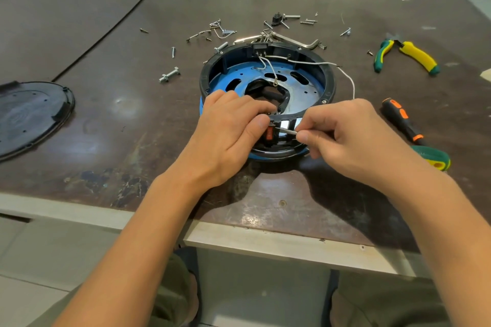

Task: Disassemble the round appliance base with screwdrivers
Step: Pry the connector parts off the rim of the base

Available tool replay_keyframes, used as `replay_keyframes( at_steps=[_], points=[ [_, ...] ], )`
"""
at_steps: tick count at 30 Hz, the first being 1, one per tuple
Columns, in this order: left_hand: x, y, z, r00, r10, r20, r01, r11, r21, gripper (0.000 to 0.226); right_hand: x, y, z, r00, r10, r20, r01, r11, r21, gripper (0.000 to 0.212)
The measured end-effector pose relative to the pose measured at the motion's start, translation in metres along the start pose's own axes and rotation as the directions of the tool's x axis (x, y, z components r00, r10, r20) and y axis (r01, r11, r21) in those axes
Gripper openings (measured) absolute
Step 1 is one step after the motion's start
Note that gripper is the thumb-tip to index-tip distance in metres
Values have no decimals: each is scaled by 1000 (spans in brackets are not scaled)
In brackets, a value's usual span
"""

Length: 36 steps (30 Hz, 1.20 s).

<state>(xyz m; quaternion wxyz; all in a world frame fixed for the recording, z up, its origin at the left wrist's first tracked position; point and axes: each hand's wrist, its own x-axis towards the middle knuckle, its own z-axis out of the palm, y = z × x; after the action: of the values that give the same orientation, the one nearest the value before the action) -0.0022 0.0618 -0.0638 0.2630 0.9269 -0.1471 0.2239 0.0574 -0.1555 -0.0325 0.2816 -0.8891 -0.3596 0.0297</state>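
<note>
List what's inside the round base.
Blue slotted plate, black part in its centre hole, white wires from a connector on the far wall. The left hand gripping the rim hides the near-left area.

Dark brown table, scuffed and stained, pale trim along the near edge — a dull sheen of light down the middle. Thin dark sheet overlapping the far left corner. Below, pale grey floor.

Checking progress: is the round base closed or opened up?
Open. The round base shows its blue plate and wires; a black cover lies apart on the table.
</note>
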Motion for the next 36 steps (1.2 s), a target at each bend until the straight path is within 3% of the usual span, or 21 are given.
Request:
replay_keyframes(
  at_steps=[8, 17, 27, 29, 31, 36],
  points=[
    [-1, 1, 1, 1000, -16, 6, 16, 999, 31, 42, 9, -4, -4, 992, 79, 95, -85, 994, 62, 34],
    [0, 3, 1, 999, -22, 23, 21, 998, 58, 38, 13, -9, -8, 979, 138, 152, -153, 983, 97, 35],
    [-1, -2, 0, 998, -4, 58, 2, 999, 42, 42, 10, -6, -3, 985, 116, 128, -132, 983, 126, 31],
    [-1, -3, 1, 998, -1, 61, -1, 999, 42, 39, 7, -4, -2, 995, 68, 74, -74, 993, 88, 24],
    [-1, -3, 1, 998, 4, 61, -6, 999, 43, 39, 4, -4, -2, 1000, -9, 4, 9, 998, -58, 15],
    [-1, 1, 1, 998, 19, 56, -22, 998, 63, 42, 4, -5, -4, 995, -95, -42, 84, 975, -203, 15]
  ],
)
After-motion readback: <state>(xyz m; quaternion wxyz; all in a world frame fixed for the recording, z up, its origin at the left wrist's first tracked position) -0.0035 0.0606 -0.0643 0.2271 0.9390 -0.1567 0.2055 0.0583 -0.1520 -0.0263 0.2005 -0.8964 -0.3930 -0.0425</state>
